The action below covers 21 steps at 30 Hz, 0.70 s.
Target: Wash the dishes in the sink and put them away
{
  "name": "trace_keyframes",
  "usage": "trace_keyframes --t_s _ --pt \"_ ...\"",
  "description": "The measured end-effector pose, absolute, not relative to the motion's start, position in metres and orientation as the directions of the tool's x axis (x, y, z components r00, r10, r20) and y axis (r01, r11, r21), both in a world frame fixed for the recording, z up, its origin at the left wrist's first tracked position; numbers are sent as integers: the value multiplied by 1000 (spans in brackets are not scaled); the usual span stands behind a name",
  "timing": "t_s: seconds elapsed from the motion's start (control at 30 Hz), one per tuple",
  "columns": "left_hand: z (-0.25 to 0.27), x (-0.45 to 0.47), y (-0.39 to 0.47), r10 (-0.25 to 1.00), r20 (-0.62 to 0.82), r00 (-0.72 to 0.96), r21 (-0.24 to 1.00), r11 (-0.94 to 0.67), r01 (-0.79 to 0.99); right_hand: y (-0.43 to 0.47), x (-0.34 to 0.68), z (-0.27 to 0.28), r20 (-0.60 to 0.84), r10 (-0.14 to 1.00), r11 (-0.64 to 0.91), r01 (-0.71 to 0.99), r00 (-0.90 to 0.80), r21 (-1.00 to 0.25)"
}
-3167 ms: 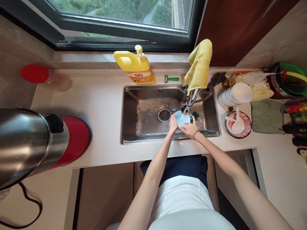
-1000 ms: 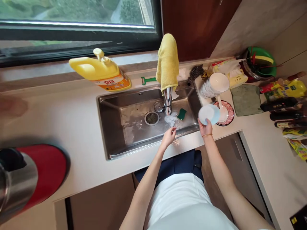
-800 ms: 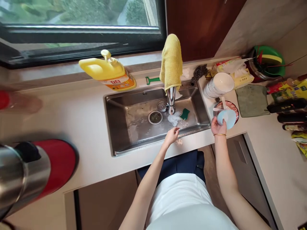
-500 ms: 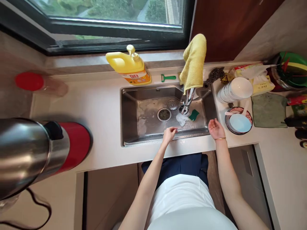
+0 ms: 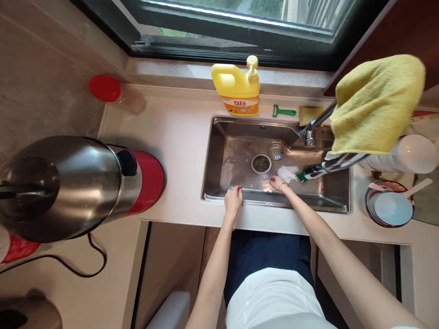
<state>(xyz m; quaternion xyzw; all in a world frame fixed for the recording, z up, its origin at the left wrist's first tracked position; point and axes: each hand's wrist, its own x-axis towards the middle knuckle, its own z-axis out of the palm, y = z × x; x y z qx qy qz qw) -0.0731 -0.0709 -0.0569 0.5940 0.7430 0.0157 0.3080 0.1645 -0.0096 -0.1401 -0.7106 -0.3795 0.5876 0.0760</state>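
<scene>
Head view: my left hand [image 5: 233,199] curls at the front rim of the sink [image 5: 236,153]; my right hand [image 5: 277,183] hangs just beside the crumpled white bundle [image 5: 287,173] inside. I cannot tell whether either grip is closed. The pale blue bowl [image 5: 393,209] rests on plates [image 5: 398,186].

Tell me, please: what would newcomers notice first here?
The yellow fabric cloth over the chrome faucet, at right, probably strikes first. Next may come the large, rounded steel appliance at left and the yellow plastic jug behind the rectangular steel sink. The bare right hand over that sink also stands out.
</scene>
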Motion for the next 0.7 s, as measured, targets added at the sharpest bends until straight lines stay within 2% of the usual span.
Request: trace_keyframes --t_s 0.17,0.33,0.47,0.6,0.7 --pt "-59 -82 -77 902 -424 -81 434 280 856 18 122 -159 -760 649 -550 698 12 -459" --pt "-65 -92 -90 939 -330 -97 480 256 839 50 104 -187 -691 718 -425 838 82 -343" --pt "-69 -102 -96 934 -345 -98 515 276 811 59 101 -207 -648 758 -274 939 77 -209" --pt "-71 -105 -96 933 -354 -70 544 267 796 46 92 -216 -695 715 -101 974 -71 -204" --pt "-72 -105 -96 932 -358 -59 550 262 793 39 80 -222 -770 637 -138 976 -42 -167"
